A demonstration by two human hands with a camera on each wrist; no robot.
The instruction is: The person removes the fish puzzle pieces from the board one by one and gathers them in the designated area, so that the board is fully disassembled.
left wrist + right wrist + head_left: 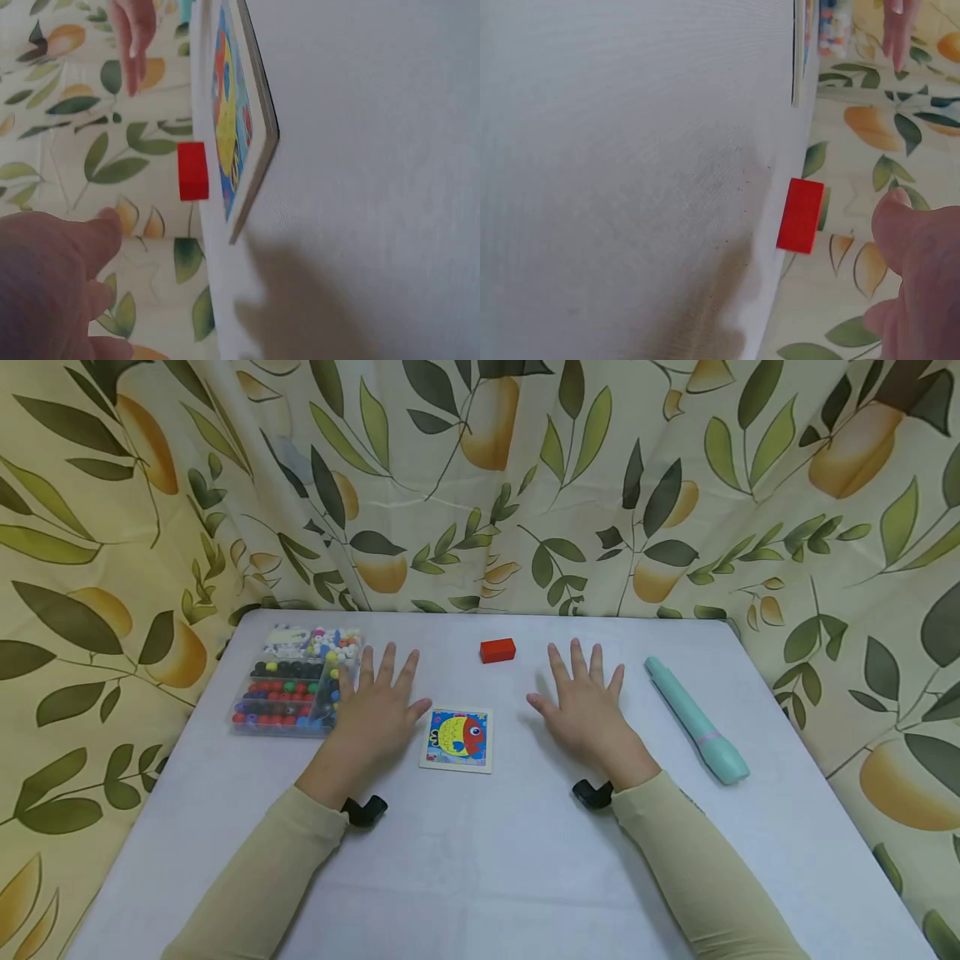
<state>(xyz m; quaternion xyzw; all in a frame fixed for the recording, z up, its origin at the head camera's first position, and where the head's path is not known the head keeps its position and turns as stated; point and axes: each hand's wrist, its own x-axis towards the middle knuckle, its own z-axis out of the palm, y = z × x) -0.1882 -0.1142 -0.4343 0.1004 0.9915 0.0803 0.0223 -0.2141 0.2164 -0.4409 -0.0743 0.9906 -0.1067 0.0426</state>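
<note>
My left hand (380, 706) is spread with straight fingers, held over the right edge of a clear compartment box of beads (281, 693). Just right of its thumb lies a square fish puzzle (456, 739) with a pale frame, seen edge-on in the left wrist view. My right hand (588, 706) is likewise spread, with nothing in its fingers. Between the hands, farther back, lies a red block (498, 651), which shows in both wrist views. A mint-green tapered tube-like object (697, 718) lies to the right of the right hand.
A white cloth covers the table (480, 877). A curtain (480, 485) printed with leaves and fruit hangs behind the back edge and at both sides. Black wrist mounts (365, 812) sit at both cuffs.
</note>
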